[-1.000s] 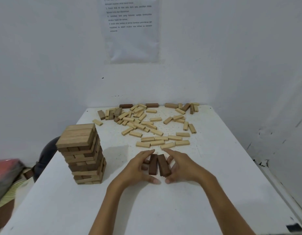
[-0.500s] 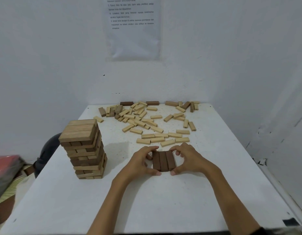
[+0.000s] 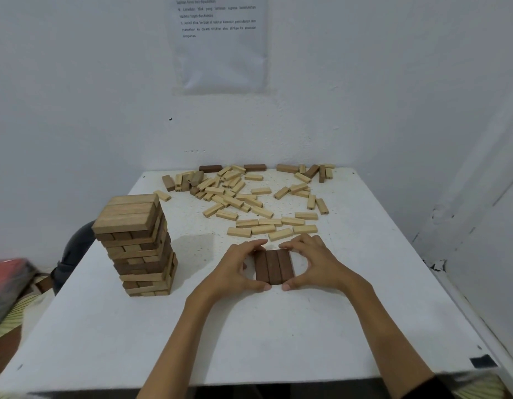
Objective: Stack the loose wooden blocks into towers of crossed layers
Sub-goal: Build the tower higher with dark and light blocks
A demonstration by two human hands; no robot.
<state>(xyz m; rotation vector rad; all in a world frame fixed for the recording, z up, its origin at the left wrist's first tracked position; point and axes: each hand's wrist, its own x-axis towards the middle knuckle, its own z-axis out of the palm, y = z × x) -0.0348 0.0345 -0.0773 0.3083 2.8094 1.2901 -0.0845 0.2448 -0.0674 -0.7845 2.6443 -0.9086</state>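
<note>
Clasping blocks (image 3: pixel 274 266) (dark, oblong): left hand (image 3: pixel 235 269), right hand (image 3: pixel 315 263).

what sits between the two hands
In the head view, three dark blocks lie side by side on the table, cupped by the left hand and right hand.

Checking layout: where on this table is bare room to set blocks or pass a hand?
Free: the table nearer than the left hand and right hand; the gap between tower and dark blocks; the right edge strip. Crowded: the far end, strewn with loose blocks.
</note>
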